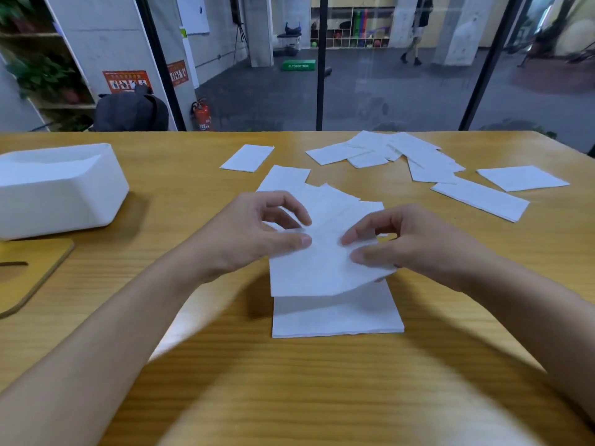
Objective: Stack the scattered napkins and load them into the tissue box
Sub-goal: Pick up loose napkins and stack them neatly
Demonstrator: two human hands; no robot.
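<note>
I hold a white napkin (pixel 322 265) just above the table, my left hand (pixel 257 233) pinching its left edge and my right hand (pixel 402 239) pinching its right edge. Under it lies a squared stack of napkins (pixel 338 317). More napkins fan out behind my hands (pixel 335 201). Loose napkins lie scattered further back: a single one (pixel 248 157), an overlapping pile (pixel 396 154), one long one (pixel 479 197) and one at the far right (pixel 521 178). The white tissue box (pixel 58 188) stands at the left with its open side up.
A wooden lid (pixel 29 278) with a slot lies at the left table edge, in front of the box. The wooden table (pixel 289 381) ends at a glass wall behind. Beyond the glass are a fire extinguisher (pixel 201 115) and a person walking far off.
</note>
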